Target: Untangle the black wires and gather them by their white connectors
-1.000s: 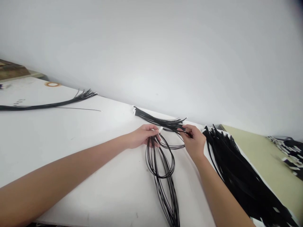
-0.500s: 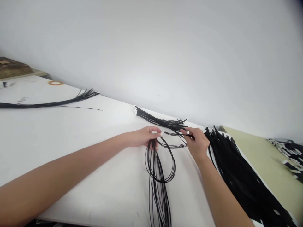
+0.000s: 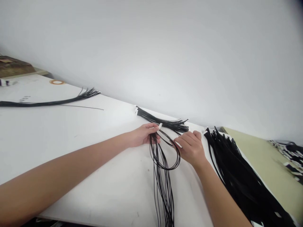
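Note:
My left hand [image 3: 145, 134] is closed on a bunch of thin black wires [image 3: 165, 189] hanging down over the white table. A white connector [image 3: 160, 126] sticks up between its thumb and finger. From there several of the wires bend round in a loose loop [image 3: 179, 159]. My right hand [image 3: 191, 146] is closed on the right side of this loop, thumb and fingers pinched together. Just behind both hands lies a shorter bundle of black wires [image 3: 156, 120] with white ends.
A thick stack of black wires [image 3: 241, 179] covers the table's right side. Beyond it, more wires with white connectors [image 3: 290, 154] lie on a yellowish surface [image 3: 255, 151]. At left are a long wire bundle [image 3: 47, 103], an orange ring [image 3: 56, 82] and a brown box [image 3: 15, 66]. A wall rises behind.
My right hand has moved left and down, from loose wire ends to the loop. The connector in my left hand has risen slightly and now points upward. The loop has shifted right.

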A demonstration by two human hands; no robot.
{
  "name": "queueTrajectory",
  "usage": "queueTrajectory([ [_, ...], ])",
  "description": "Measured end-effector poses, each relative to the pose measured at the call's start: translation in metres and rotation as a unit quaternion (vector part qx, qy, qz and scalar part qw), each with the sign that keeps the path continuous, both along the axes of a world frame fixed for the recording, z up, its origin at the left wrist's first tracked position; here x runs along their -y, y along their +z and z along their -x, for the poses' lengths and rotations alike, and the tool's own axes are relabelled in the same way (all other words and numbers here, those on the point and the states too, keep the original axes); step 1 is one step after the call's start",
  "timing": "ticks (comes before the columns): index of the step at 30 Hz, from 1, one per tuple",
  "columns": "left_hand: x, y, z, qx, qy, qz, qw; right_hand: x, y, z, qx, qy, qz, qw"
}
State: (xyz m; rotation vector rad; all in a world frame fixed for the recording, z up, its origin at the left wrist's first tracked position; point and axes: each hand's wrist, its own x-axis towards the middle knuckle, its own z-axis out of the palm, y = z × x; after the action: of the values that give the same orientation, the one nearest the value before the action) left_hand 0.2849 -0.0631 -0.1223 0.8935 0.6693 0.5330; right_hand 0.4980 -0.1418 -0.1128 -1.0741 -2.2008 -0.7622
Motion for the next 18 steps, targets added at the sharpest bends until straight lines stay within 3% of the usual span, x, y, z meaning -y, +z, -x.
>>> queueTrajectory([
  [6,-0.001,-0.001,0.000,0.003,0.002,-0.003,1.000,0.001,-0.011,0.018,-0.154,0.025,0.101,0.983],
  [11,-0.002,-0.005,-0.001,0.014,0.008,-0.006,1.000,0.008,-0.006,0.033,-0.308,0.014,0.168,0.936],
  [13,-0.002,-0.006,-0.001,0.018,0.012,-0.006,1.000,0.011,-0.001,0.036,-0.355,-0.013,0.279,0.892],
  [16,-0.002,-0.005,-0.001,0.018,0.016,-0.007,1.000,0.014,0.006,0.039,-0.399,-0.032,0.477,0.783],
  [18,-0.001,-0.004,-0.001,0.017,0.015,-0.010,1.000,0.015,0.009,0.042,-0.393,-0.018,0.565,0.726],
])
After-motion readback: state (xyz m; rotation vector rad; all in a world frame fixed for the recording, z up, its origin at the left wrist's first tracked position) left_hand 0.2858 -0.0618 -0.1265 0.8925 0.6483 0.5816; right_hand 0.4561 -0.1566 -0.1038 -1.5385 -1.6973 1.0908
